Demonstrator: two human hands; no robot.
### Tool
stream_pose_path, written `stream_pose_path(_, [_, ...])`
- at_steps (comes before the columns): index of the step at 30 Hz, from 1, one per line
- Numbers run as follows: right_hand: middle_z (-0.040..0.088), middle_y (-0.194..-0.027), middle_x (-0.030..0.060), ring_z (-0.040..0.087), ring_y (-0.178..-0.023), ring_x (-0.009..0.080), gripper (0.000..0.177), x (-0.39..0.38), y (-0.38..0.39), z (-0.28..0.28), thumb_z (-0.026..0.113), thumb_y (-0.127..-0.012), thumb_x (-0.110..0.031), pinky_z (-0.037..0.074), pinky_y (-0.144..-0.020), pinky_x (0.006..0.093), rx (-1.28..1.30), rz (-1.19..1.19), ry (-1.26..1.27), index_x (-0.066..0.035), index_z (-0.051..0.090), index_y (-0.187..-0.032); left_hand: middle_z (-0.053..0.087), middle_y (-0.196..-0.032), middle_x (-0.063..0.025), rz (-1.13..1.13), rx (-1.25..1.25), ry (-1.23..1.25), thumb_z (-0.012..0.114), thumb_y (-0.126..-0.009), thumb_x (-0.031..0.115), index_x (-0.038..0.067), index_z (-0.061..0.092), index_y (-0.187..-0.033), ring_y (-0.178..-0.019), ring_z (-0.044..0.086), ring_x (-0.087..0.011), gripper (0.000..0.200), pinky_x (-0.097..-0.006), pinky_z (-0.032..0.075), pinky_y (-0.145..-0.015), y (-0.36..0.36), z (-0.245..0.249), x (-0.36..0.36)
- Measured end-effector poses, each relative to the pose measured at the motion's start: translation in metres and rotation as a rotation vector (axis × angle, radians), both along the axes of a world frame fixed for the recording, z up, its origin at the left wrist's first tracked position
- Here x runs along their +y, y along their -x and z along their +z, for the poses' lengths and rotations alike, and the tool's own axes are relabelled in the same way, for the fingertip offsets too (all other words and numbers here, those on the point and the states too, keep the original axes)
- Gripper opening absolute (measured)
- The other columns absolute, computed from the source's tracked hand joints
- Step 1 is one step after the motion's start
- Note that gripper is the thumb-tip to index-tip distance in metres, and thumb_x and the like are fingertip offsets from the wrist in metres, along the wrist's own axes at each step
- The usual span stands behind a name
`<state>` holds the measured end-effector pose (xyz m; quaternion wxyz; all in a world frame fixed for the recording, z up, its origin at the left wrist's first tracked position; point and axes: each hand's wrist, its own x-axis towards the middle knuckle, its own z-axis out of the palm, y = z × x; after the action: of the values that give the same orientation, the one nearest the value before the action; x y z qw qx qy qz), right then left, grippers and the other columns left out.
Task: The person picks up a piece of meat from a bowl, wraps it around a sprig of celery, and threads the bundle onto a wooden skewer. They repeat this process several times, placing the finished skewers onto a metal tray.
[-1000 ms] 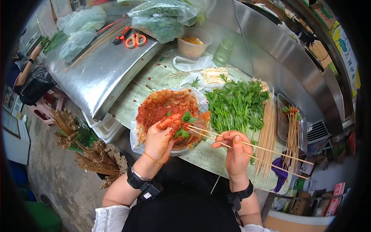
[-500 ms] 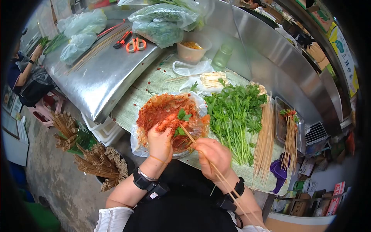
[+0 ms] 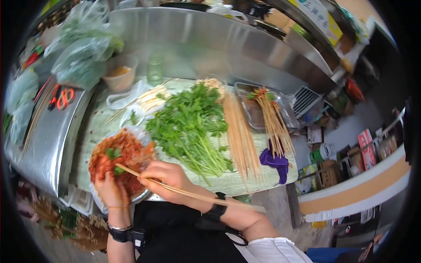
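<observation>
My left hand (image 3: 112, 190) is in the bowl of red chili paste (image 3: 98, 144), its fingers closed around a reddish, paste-coated piece with green leaves (image 3: 113, 153) showing above it. My right hand (image 3: 164, 180) pinches thin wooden skewers (image 3: 197, 193), whose front ends reach the leaves over the bowl; their back ends run along my right forearm. Right of the bowl lies a heap of green leafy celery (image 3: 188, 125). Beside that is a row of bare skewers (image 3: 241, 136).
A metal tray (image 3: 252, 114) holds filled skewers (image 3: 274, 120), with a purple cloth (image 3: 276, 164) below. At the left are orange-handled scissors (image 3: 65, 98) on a steel surface (image 3: 48, 153), plastic bags (image 3: 83, 61), a tub (image 3: 119, 81) and a green glass (image 3: 155, 70).
The view has swung to the right, so the bowl and both hands appear farther left. Both hands keep their hold, and the skewer tips remain by the leaves.
</observation>
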<state>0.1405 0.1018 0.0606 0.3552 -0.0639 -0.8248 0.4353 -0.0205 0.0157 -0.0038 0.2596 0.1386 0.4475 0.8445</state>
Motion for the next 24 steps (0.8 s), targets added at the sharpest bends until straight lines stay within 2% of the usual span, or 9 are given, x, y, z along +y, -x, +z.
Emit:
stream_pose_path(1, [0.057, -0.078, 0.012, 0.056, -0.065, 0.0225, 0.01, 0.004, -0.014, 0.002, 0.06, -0.081, -0.007, 0.046, -0.057, 0.0314, 0.002, -0.024, -0.015, 0.0, 0.06, -0.088, 0.055, -0.114, -0.0078, -0.001, 0.031, -0.024, 0.051, -0.089, 0.01, 0.003, 0.051, -0.116, -0.099, 0.056, -0.0176, 0.028, -0.0292, 0.048, -0.08, 0.006, 0.0, -0.001])
stream_pose_path(3, [0.062, -0.084, 0.0119, 0.059, -0.071, 0.0192, 0.015, 0.011, -0.042, -0.002, 0.055, -0.086, -0.01, 0.049, -0.062, 0.031, 0.113, -0.038, 0.772, 0.002, 0.06, -0.092, 0.05, -0.123, -0.0084, -0.045, 0.091, 0.012, 0.048, -0.091, 0.019, 0.006, 0.046, -0.123, -0.109, 0.051, -0.02, 0.034, -0.033, 0.047, -0.083, 0.006, 0.007, -0.002])
stream_pose_path(5, [0.062, -0.094, 0.0136, 0.061, -0.08, 0.0181, 0.023, 0.031, -0.085, 0.003, 0.048, -0.091, -0.016, 0.051, -0.071, 0.0316, 0.14, -0.25, 0.689, 0.004, 0.057, -0.097, 0.045, -0.129, -0.0097, -0.144, 0.017, -0.052, 0.046, -0.092, 0.027, 0.009, 0.037, -0.131, -0.116, 0.047, -0.022, 0.044, -0.0356, 0.044, -0.087, -0.002, 0.025, 0.002])
stream_pose_path(7, [0.06, -0.1, 0.0152, 0.06, -0.089, 0.0203, 0.028, 0.067, -0.129, 0.008, 0.044, -0.093, -0.02, 0.049, -0.079, 0.0313, 0.194, -0.525, 0.503, 0.004, 0.053, -0.105, 0.044, -0.13, -0.0105, -0.097, 0.245, 0.041, 0.046, -0.092, 0.03, 0.009, 0.03, -0.135, -0.116, 0.046, -0.0232, 0.05, -0.0373, 0.041, -0.092, -0.004, 0.025, 0.001])
stream_pose_path(9, [0.056, -0.11, 0.0166, 0.057, -0.098, 0.0215, 0.032, 0.116, -0.163, 0.01, 0.044, -0.093, -0.022, 0.046, -0.083, 0.0304, 0.536, -0.572, 0.705, 0.003, 0.048, -0.113, 0.045, -0.129, -0.0122, -0.107, 0.341, 0.078, 0.047, -0.091, 0.03, 0.008, 0.027, -0.136, -0.115, 0.047, -0.0238, 0.053, -0.0371, 0.04, -0.094, -0.003, 0.019, -0.001])
stream_pose_path(14, [0.051, -0.119, 0.0135, 0.052, -0.11, 0.024, 0.036, 0.241, -0.226, -0.028, 0.046, -0.091, -0.022, 0.043, -0.089, 0.0355, 0.689, -0.807, 0.874, -0.004, 0.043, -0.122, 0.046, -0.127, -0.0155, -0.064, 0.328, 0.074, 0.048, -0.091, 0.023, 0.002, 0.032, -0.132, -0.111, 0.051, -0.0241, 0.048, -0.0345, 0.041, -0.094, -0.007, 0.017, -0.001])
stream_pose_path(20, [0.054, -0.117, 0.0158, 0.057, -0.104, 0.0253, 0.031, 0.293, -0.24, -0.061, 0.046, -0.091, -0.021, 0.049, -0.082, 0.0324, 0.775, -1.023, 1.02, -0.004, 0.044, -0.117, 0.051, -0.122, -0.0145, -0.055, 0.342, 0.115, 0.044, -0.092, 0.013, -0.001, 0.037, -0.126, -0.106, 0.054, -0.0221, 0.038, -0.0338, 0.043, -0.092, -0.005, 0.01, -0.001])
stream_pose_path(23, [0.062, -0.099, 0.0119, 0.061, -0.081, 0.0162, 0.024, 0.278, -0.234, -0.056, 0.049, -0.091, -0.019, 0.051, -0.068, 0.0248, 0.711, -0.874, 1.22, -0.002, 0.049, -0.108, 0.052, -0.121, -0.0142, -0.058, 0.307, 0.102, 0.043, -0.092, 0.013, -0.001, 0.04, -0.124, -0.106, 0.054, -0.0222, 0.035, -0.034, 0.043, -0.092, -0.007, 0.013, 0.001])
stream_pose_path(24, [0.062, -0.099, 0.0119, 0.061, -0.081, 0.0162, 0.024, 0.265, -0.227, -0.052, 0.049, -0.091, -0.019, 0.051, -0.068, 0.0248, 0.695, -0.879, 1.228, -0.002, 0.049, -0.108, 0.052, -0.121, -0.0141, -0.072, 0.326, 0.108, 0.044, -0.092, 0.012, -0.001, 0.04, -0.124, -0.106, 0.054, -0.0221, 0.035, -0.0338, 0.043, -0.092, -0.006, 0.011, 0.0])
